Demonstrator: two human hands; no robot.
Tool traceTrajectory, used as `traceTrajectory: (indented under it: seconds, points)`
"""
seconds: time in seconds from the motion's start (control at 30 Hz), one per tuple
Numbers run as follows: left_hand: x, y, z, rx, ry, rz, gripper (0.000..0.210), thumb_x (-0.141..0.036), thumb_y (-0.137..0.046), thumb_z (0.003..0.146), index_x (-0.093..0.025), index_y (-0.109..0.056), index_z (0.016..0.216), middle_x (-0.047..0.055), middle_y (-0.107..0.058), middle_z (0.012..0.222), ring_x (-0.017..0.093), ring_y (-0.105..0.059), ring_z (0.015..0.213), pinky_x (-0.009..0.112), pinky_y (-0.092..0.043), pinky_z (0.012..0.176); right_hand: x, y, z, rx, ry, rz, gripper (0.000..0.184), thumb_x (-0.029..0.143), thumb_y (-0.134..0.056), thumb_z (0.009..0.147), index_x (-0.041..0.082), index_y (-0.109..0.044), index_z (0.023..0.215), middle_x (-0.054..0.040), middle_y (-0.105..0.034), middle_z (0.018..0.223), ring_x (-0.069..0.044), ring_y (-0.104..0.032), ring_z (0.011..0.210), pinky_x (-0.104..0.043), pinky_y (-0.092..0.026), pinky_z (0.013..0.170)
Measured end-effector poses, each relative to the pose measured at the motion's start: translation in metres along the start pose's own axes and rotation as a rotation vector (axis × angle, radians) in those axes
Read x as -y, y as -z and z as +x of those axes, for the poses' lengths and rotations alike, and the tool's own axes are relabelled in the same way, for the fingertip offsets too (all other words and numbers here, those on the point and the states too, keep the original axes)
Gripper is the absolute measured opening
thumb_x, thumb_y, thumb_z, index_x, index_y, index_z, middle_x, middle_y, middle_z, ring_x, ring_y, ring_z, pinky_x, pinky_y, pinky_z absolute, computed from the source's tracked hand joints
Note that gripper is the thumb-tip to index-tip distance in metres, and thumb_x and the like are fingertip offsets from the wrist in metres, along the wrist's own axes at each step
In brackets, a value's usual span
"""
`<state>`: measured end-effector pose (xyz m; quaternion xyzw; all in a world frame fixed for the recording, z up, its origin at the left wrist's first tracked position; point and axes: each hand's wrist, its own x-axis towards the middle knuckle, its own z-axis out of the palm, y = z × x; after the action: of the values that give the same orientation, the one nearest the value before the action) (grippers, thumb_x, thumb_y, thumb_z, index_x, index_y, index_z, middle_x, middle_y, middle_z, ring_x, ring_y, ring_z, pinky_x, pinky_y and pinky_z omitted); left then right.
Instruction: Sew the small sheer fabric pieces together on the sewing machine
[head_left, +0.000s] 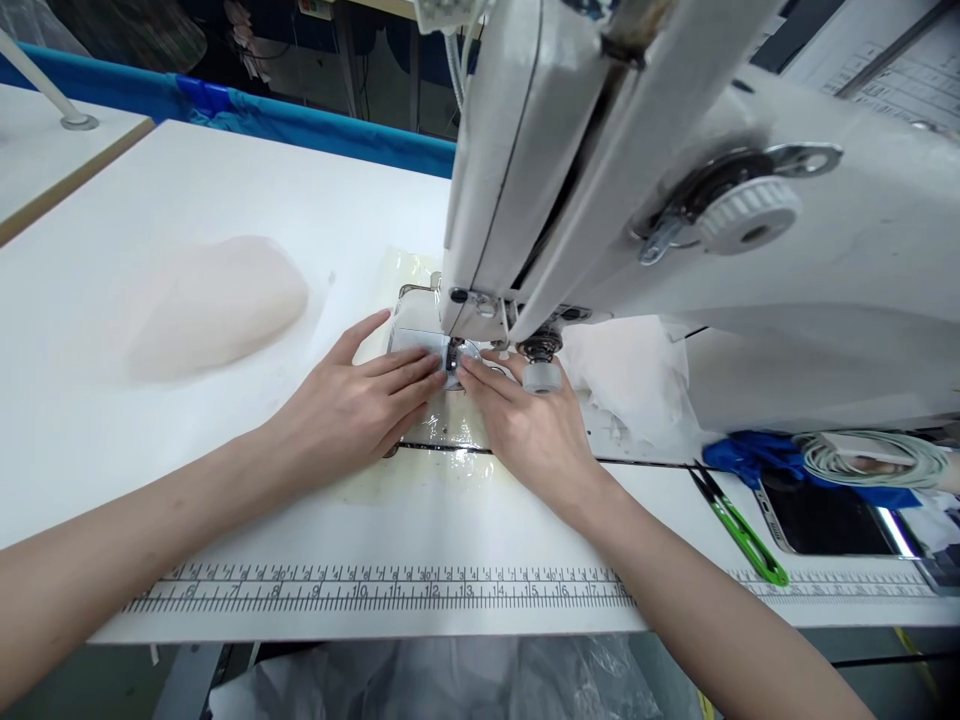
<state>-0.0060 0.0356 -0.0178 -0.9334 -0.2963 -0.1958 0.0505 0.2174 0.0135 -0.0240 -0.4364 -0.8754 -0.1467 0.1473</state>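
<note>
A white sewing machine stands over the table, its presser foot low on the metal bed plate. My left hand lies palm down on the plate, fingers stretched toward the left side of the foot. My right hand reaches in from the other side with its fingers extended, their tips close to the foot's right side. Any material beneath the fingertips is too small or hidden to make out. Behind my right hand, white thin fabric lies bunched under the machine arm.
A pale, rounded fabric cup rests on the white table to the left. Green thread snips, a phone and a coiled cord lie to the right. A printed ruler runs along the front edge.
</note>
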Motion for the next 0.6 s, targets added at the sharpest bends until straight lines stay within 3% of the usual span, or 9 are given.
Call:
traceTrajectory:
  seconds: [0.17, 0.6]
  points:
    - [0.0006, -0.0006, -0.0001, 0.006, 0.018, -0.01, 0.033, -0.022, -0.039, 0.1, -0.026, -0.058, 0.127, 0.002, -0.068, 0.124, 0.019, -0.063, 0.117, 0.053, -0.022, 0.121, 0.0008, 0.0008, 0.0003, 0.013, 0.0, -0.009, 0.037, 0.001, -0.048, 0.088, 0.016, -0.067, 0.117, -0.0072, -0.073, 0.114, -0.022, -0.061, 0.111, -0.044, -0.038, 0.106]
    - [0.0018, -0.0011, -0.0008, -0.016, -0.017, 0.015, 0.032, -0.021, -0.041, 0.1, -0.023, -0.057, 0.128, 0.005, -0.068, 0.124, 0.021, -0.063, 0.117, 0.052, -0.02, 0.12, 0.0019, -0.0001, -0.0008, -0.017, -0.002, -0.034, 0.037, -0.002, -0.047, 0.085, 0.02, -0.074, 0.099, -0.0029, -0.075, 0.109, -0.021, -0.062, 0.109, -0.045, -0.034, 0.108]
